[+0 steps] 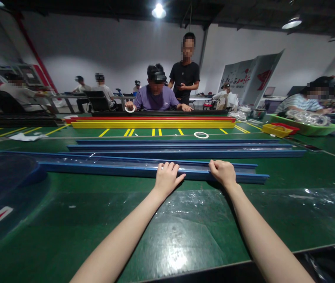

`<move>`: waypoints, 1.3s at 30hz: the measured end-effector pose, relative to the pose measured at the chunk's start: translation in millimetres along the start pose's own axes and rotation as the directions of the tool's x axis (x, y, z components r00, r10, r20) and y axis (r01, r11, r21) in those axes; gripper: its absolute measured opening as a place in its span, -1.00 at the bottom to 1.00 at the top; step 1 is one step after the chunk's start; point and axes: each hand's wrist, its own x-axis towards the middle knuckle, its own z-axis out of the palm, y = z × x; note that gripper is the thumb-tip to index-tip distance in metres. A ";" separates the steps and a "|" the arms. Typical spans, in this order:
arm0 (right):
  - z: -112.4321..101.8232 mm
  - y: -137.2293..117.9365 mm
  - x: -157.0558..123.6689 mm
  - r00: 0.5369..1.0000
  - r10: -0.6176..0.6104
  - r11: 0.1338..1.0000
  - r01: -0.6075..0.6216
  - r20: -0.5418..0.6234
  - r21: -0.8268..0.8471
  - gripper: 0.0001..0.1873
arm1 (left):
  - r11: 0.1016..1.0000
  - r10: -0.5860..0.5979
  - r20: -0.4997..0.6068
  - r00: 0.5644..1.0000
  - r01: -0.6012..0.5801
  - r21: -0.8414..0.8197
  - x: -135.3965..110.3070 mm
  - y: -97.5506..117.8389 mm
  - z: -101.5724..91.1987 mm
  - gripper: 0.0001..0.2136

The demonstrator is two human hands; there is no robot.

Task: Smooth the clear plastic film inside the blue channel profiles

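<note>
A long blue strip (105,169) lies across the green table (67,220), nearest of several blue strips. My left hand (166,177) rests on its near edge with fingers curled over it. My right hand (223,172) grips the same strip a little to the right. A clear plastic film (185,208) lies on the table under my forearms. More blue strips (179,147) lie parallel farther back.
Yellow and red strips (152,122) lie at the far side, where a seated person in purple works and another person stands behind. A white tape roll (201,135) lies mid-table. A green tray (306,127) and a yellow tray (276,129) stand at the right. Other people sit at side tables.
</note>
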 end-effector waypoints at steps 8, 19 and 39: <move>2.8 -0.7 0.4 0.998 0.047 0.999 -0.047 -0.039 0.016 -0.52 | 1.000 0.013 -0.012 1.000 -0.013 0.025 0.0 -1.1 2.8 -0.70; 0.1 -1.6 0.9 0.998 0.068 0.997 -0.068 -0.015 0.024 -0.52 | 0.999 0.020 0.009 1.000 -0.021 0.044 0.3 -0.8 1.4 -0.68; -1.5 -3.2 0.1 0.996 0.088 0.995 -0.088 0.007 0.036 -0.53 | 0.998 0.019 0.034 0.999 -0.021 0.053 1.3 -1.3 3.3 -0.67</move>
